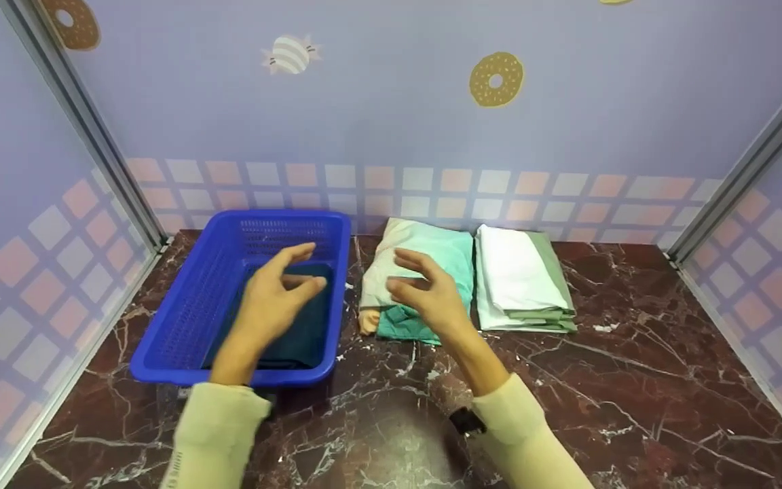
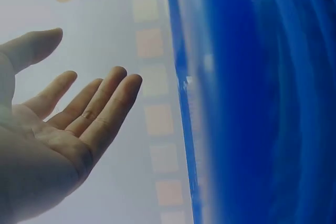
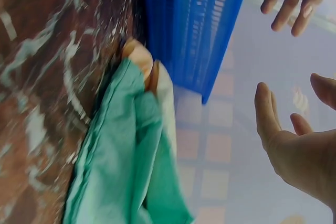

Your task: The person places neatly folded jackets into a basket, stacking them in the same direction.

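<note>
My left hand [image 1: 272, 295] is raised over the blue plastic basket [image 1: 340, 305], thumb and fingers apart and nothing between them. Inside the basket lies a folded dark teal cloth [image 1: 299, 333], partly hidden by that hand. My right hand [image 1: 435, 299] hovers over a folded cream and turquoise cloth [image 1: 425, 234], its fingers spread and holding nothing. In the right wrist view the cloth's green folds [image 3: 115, 145] lie on the tabletop beside the basket. Both palms face each other across the basket's right rim.
A folded white and green cloth [image 1: 520, 272] lies to the right of the turquoise one. The dark red marbled table [image 1: 635, 380] meets a lilac wall [image 1: 391, 102] at the back, with side panels left and right. A dark band [image 1: 467, 421] shows at the right sleeve.
</note>
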### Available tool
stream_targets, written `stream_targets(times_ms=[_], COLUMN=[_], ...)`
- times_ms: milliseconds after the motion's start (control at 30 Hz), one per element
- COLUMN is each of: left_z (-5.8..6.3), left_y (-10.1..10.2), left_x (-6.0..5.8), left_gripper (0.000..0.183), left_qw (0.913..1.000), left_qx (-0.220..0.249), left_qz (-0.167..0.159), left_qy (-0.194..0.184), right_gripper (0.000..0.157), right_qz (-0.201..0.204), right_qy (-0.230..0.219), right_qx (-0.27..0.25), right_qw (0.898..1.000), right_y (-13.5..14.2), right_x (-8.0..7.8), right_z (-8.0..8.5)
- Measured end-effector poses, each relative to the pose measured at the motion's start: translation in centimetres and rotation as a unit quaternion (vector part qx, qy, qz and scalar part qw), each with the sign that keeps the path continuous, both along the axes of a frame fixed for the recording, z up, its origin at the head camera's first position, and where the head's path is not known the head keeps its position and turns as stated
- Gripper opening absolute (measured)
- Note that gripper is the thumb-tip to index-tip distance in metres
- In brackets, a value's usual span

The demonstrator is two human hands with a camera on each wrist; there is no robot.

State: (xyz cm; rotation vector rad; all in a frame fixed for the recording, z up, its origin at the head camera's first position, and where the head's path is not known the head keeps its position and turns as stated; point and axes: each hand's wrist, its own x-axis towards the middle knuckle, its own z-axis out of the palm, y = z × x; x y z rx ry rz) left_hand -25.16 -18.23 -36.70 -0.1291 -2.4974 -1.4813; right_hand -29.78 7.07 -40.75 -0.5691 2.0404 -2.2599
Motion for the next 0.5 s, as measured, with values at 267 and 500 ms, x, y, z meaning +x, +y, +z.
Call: stream_targets(times_ms=[267, 500], left_z=[-1.2, -2.1], left_y=[4.3, 7.7], left_x=[0.0, 0.4], left_gripper=[0.057, 0.058], left_qw=[0.9945, 0.9896], left_qx=[0.096, 0.130], left_qz=[-0.026, -0.050], left_qy=[0.034, 0.035], right_gripper=[0.062, 0.063], right_qz=[-0.035, -0.045], right_qy=[0.019, 0.008], right_qx=[0.013, 0.003], right_qw=[0.999, 0.999], right_y=[3.9, 5.8], right_x=[0.3, 0.8], right_z=[-1.2, -2.1])
